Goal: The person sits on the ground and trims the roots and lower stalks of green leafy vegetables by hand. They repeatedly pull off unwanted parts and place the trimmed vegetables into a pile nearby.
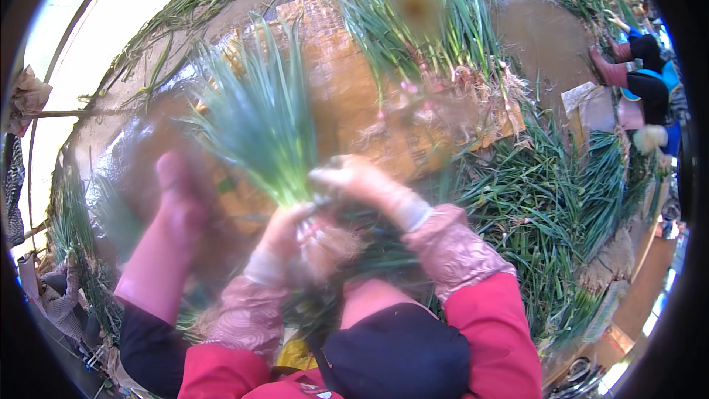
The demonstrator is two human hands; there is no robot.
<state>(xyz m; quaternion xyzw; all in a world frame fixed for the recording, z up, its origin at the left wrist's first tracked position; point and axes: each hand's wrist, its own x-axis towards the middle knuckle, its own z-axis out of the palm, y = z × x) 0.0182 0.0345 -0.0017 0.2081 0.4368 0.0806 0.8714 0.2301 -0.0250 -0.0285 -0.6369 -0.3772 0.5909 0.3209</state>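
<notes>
My left hand (pixel 283 228) is closed around the lower stems of a bunch of scallions (pixel 277 138). The green leaves fan up and away from me, and the pale, stringy roots (pixel 329 246) hang to the right of that hand. Just above it, my right hand (pixel 354 177) is at the right side of the stems, its fingertips close to or touching them; blur hides whether they grip anything. Both wrists show whitish cuffs under pink patterned sleeve covers. Beyond the hands, a larger pile of scallions (pixel 426 27) lies with its roots towards me.
A wet brown cardboard sheet (pixel 332 83) lies under the pile. Loose green leaves (pixel 515 194) heap up at my right, beside a stack of scallions (pixel 601 188). More leaves (pixel 188 16) line the far left edge. Another person in pink boots (pixel 609 69) is at the right.
</notes>
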